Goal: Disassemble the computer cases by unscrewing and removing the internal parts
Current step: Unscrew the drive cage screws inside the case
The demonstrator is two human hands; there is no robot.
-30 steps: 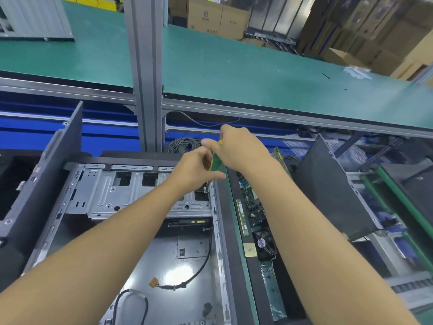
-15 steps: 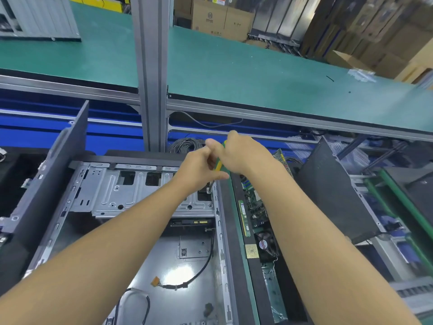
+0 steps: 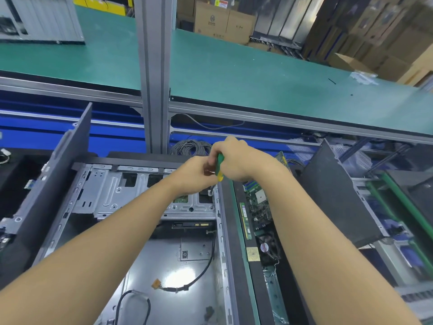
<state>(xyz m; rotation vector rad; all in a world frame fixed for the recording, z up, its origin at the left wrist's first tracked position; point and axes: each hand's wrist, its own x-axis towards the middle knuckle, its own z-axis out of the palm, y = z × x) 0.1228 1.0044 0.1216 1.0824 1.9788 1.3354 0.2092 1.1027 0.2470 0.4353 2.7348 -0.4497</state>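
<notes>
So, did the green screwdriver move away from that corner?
No. The screwdriver stays over the right corner of the metal drive cage, gripped by the right hand, with the left hand close beside it.

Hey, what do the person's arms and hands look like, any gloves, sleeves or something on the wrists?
No gloves: the left hand and right hand are bare. The left forearm and right forearm are bare too, with no sleeve in view up to the picture's edge. No watch, band or ring shows on the sides facing the camera.

cardboard box [image 3: 224, 22] print blurred, no text legible
</notes>
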